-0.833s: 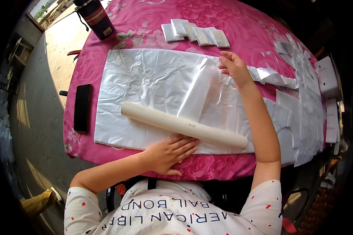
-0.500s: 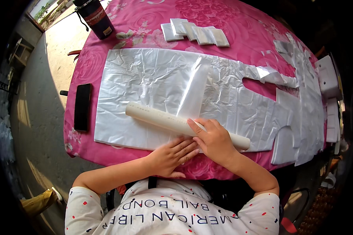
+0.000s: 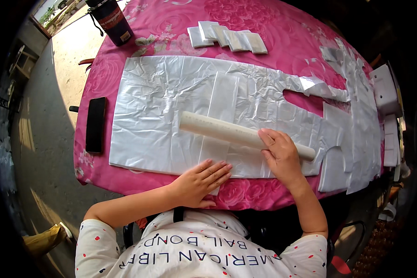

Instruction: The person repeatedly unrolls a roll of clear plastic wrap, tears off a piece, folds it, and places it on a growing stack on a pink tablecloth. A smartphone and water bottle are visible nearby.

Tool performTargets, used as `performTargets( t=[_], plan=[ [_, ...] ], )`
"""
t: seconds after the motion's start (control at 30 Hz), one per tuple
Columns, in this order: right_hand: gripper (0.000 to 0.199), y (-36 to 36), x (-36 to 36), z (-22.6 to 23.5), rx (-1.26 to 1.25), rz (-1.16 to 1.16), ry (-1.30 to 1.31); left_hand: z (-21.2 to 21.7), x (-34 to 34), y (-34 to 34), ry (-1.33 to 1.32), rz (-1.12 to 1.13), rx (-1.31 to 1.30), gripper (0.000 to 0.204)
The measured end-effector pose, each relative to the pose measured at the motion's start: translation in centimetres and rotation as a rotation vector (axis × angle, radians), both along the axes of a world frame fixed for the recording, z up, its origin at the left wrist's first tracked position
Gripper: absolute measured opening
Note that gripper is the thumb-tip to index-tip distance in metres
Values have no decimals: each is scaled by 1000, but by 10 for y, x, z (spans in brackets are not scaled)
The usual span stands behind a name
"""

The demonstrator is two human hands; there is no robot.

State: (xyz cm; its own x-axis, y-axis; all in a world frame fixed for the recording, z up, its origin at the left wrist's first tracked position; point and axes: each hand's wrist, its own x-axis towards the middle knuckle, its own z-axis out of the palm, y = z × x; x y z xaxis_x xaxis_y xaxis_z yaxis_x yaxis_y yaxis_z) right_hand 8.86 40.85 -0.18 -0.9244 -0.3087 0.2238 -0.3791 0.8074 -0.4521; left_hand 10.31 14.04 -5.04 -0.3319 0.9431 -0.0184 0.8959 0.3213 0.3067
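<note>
My right hand (image 3: 281, 153) grips a long cream-white plastic pipe (image 3: 217, 129) near its right end. The pipe slants across a stack of flat white plastic bags (image 3: 148, 111) with cut-out handles at the right. My left hand (image 3: 203, 181) lies flat, fingers stretched, on the near edge of the stack. Under its fingertips starts a folded strip of white plastic (image 3: 222, 95), which runs away from me over the bags and passes beneath the pipe. Whether the pipe touches the bags, I cannot tell.
A pink floral cloth (image 3: 250, 192) covers the table. Several small folded white packets (image 3: 238, 41) lie at the far side. A dark tumbler (image 3: 110, 23) stands far left, a black phone (image 3: 96, 125) at the left edge. Loose plastic pieces (image 3: 361, 134) and a white box (image 3: 385, 90) are at the right.
My right hand has moved right with the pipe, away from my left hand. More of the folded strip now shows, and it looks flatter. The left hand stays nearly in place.
</note>
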Motion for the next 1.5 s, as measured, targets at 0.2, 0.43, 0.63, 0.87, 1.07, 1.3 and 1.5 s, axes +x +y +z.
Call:
performTargets(
  t=[0.2, 0.43, 0.63, 0.87, 1.07, 1.3, 1.5],
  plan=[
    [46, -47, -17, -12, 33, 262, 120, -1, 31, 10, -2, 68, -51, 78],
    [48, -36, -128, -25, 20, 153, 269, -5, 30, 7, -7, 25, 12, 71],
    [42, -42, -102, -14, -94, 191, 263, -12, 32, -11, -88, -16, 272, 44],
    [38, -56, -7, -35, -108, 628, -42, -12, 30, -24, 29, -46, 396, 27],
    [46, -59, -5, -22, -139, 580, -142, 5, 25, -22, -295, 106, 594, 21],
    [35, -67, 0, -38, -356, 349, -112, 27, -15, -22, -331, 214, 689, 56],
    [29, -68, 1, -38, -326, 259, -43, 2, -25, -18, -76, 293, 423, 67]
  ],
)
